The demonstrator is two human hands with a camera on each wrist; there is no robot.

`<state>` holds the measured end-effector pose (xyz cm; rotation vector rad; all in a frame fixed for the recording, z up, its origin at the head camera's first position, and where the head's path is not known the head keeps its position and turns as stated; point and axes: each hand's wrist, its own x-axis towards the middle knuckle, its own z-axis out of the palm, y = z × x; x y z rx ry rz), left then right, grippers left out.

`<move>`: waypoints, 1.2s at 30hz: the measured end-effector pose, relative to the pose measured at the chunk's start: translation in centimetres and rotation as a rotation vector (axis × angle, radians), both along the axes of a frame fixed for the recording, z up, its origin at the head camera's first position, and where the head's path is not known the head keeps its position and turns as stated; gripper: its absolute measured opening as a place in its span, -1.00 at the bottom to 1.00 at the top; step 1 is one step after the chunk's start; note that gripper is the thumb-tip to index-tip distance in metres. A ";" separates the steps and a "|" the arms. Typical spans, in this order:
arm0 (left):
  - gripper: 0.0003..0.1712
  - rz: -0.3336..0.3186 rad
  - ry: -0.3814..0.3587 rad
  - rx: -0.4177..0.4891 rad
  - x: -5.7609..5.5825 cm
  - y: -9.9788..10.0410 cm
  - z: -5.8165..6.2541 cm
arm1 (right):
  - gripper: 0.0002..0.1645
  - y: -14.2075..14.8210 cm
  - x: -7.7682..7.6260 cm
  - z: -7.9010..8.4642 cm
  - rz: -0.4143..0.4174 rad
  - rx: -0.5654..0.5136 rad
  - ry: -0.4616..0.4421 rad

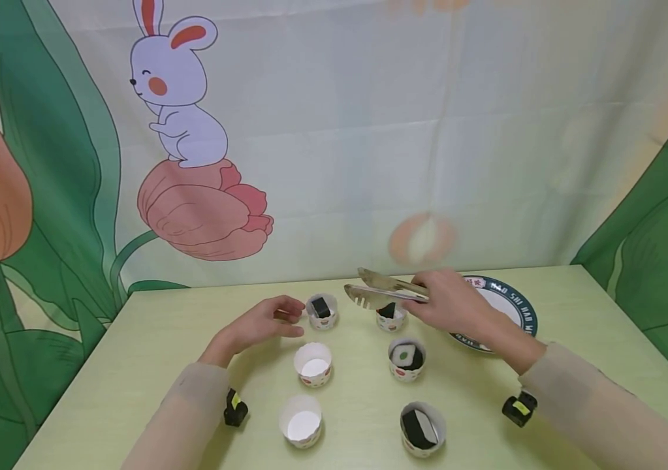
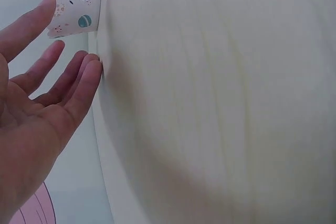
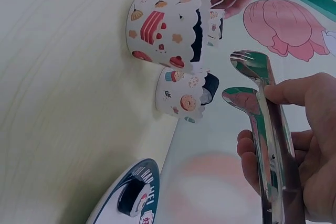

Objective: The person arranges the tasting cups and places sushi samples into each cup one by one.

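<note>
Metal serving tongs (image 1: 383,282) are gripped in my right hand (image 1: 454,301), above the back-right paper cup (image 1: 391,324). Their tips stand apart with nothing between them in the right wrist view. A dark sushi-like piece sits in that cup. My left hand (image 1: 266,318) has loosely bent fingers, thumb apart, and holds nothing. Its fingertips are beside the back-left paper cup (image 1: 323,324), which contains a black-wrapped piece (image 1: 320,307). In the left wrist view the fingers (image 2: 84,85) are near the patterned cup (image 2: 79,9).
Two paper cups (image 1: 313,365) (image 1: 301,424) at left show white insides. A cup (image 1: 407,374) at right holds a white piece with a green centre; the front-right cup (image 1: 422,449) holds a black-and-white piece. A blue-rimmed plate (image 1: 527,320) bears a sushi-like piece (image 3: 132,198). A printed curtain (image 1: 334,163) hangs behind.
</note>
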<state>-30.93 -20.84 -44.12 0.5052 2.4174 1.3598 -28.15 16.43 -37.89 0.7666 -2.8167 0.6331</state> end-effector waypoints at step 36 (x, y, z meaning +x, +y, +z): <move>-0.26 -0.293 -0.068 -0.003 2.7 -0.7 0.4 | -0.69 5.4 0.8 0.1 -0.104 -0.016 -0.023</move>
